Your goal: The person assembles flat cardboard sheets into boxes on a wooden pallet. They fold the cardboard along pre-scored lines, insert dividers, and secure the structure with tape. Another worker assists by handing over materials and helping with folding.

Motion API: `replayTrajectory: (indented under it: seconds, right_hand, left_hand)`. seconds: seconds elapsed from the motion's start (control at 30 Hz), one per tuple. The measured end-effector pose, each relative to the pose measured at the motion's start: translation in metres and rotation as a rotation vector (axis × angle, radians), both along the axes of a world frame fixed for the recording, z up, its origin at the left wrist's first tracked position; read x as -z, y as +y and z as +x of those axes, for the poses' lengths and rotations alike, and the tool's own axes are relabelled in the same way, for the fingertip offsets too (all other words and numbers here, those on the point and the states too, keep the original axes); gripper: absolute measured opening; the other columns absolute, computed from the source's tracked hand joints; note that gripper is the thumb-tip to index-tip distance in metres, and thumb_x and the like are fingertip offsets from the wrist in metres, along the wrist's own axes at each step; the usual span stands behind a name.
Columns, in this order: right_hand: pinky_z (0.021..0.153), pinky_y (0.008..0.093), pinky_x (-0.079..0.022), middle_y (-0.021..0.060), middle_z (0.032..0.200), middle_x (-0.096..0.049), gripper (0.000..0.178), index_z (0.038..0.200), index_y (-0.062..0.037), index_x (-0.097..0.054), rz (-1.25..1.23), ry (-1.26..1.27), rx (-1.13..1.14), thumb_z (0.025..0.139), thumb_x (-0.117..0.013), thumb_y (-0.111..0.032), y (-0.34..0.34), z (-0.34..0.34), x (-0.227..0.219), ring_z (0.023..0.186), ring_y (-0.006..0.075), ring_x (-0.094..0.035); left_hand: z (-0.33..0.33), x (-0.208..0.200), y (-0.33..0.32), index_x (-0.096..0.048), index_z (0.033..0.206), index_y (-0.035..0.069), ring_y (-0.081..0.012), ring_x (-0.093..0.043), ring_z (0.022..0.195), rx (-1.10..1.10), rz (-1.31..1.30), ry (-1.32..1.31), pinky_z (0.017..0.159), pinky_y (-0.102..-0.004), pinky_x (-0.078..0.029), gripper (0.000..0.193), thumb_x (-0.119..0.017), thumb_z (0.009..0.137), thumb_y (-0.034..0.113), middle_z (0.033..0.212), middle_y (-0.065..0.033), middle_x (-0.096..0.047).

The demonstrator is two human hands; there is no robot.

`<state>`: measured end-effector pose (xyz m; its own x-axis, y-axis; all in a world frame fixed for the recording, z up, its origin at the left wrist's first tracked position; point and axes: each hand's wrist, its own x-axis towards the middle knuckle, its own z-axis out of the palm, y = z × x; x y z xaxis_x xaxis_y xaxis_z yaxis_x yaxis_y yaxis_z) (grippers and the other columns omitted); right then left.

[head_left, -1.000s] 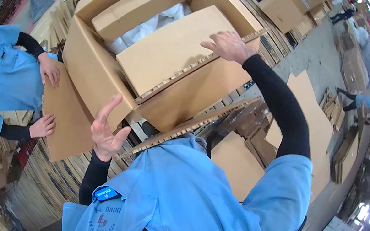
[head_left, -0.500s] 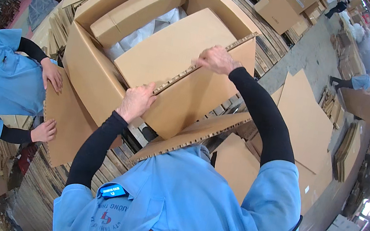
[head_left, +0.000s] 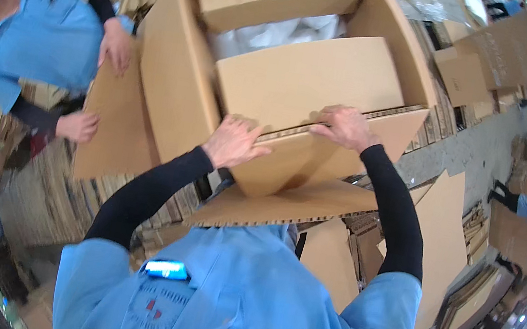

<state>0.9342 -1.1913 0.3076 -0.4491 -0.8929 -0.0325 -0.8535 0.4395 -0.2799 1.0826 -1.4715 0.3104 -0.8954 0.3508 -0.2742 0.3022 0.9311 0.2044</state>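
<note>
A big open cardboard box (head_left: 174,74) stands in front of me, its near wall (head_left: 319,163) showing a ridged cut edge along the top. My left hand (head_left: 236,143) is closed over that edge near its left end, fingers inside and thumb outside. Farther right, my right hand (head_left: 346,128) grips the same edge. Inside the box lie a flat cardboard panel (head_left: 312,76), a long narrow cardboard piece (head_left: 279,1) and white wrapping (head_left: 284,35) between them. A folded-out flap (head_left: 291,207) with a ridged edge rests against my front, below the box.
At the left, a co-worker in a blue shirt (head_left: 50,34) holds a cardboard sheet (head_left: 117,128) beside the box. Large cardboard sheets (head_left: 442,213) lie at the right. More boxes (head_left: 501,54) stand at the far right. Stacked cardboard strips (head_left: 74,203) lie at the lower left.
The view has turned, so the box now sits farther right and squarer to me. My hands stay on the near wall's edge. The co-worker still holds the sheet.
</note>
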Motion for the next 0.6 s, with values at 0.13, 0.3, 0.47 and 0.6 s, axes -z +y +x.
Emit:
replayTrajectory:
  seconds: [0.13, 0.3, 0.47, 0.6]
  right_hand:
    - [0.076, 0.0466, -0.051, 0.0179, 0.087, -0.066, 0.063, 0.090, -0.0046, -0.071, 0.124, -0.235, 0.056, 0.090, -0.048, -0.063, 0.001, -0.011, 0.002, 0.083, 0.0367, -0.063]
    - [0.070, 0.0330, -0.048, 0.0099, 0.092, -0.062, 0.038, 0.119, -0.0039, -0.054, -0.720, -0.130, 1.211, 0.096, -0.048, -0.034, 0.199, -0.015, 0.080, 0.080, 0.0211, -0.056]
    - [0.063, 0.0281, -0.046, 0.0048, 0.090, -0.061, 0.052, 0.137, -0.0030, -0.044, -1.201, -0.593, 1.705, 0.091, -0.062, -0.018, 0.264, 0.112, 0.037, 0.068, 0.0109, -0.053]
    - [0.102, 0.0328, -0.041, 0.0084, 0.143, -0.047, 0.067, 0.146, -0.0054, -0.037, -1.279, -0.993, 1.240, 0.082, -0.056, 0.003, 0.204, 0.171, 0.026, 0.127, 0.0175, -0.047]
  left_hand:
    - [0.007, -0.004, 0.004, -0.052, 0.123, 0.003, -0.0341, -0.055, 0.108, 0.090, 0.100, 0.218, 0.092, -0.0487, -0.040, 0.062, -0.059, 0.086, 0.052, 0.112, -0.0176, -0.060]
    - [-0.002, 0.017, 0.033, -0.051, 0.117, -0.001, -0.0342, -0.054, 0.107, 0.042, 0.288, 0.332, 0.092, -0.0466, -0.041, 0.051, -0.066, 0.086, 0.037, 0.109, -0.0169, -0.058]
    - [0.000, 0.014, 0.042, -0.049, 0.113, -0.001, -0.0371, -0.056, 0.098, -0.008, 0.215, 0.183, 0.088, -0.0464, -0.043, 0.046, -0.066, 0.086, 0.033, 0.106, -0.0203, -0.057]
    - [-0.005, 0.012, 0.036, -0.050, 0.102, 0.002, -0.0352, -0.056, 0.094, -0.001, 0.270, 0.188, 0.085, -0.0459, -0.043, 0.039, -0.066, 0.087, 0.034, 0.099, -0.0179, -0.056]
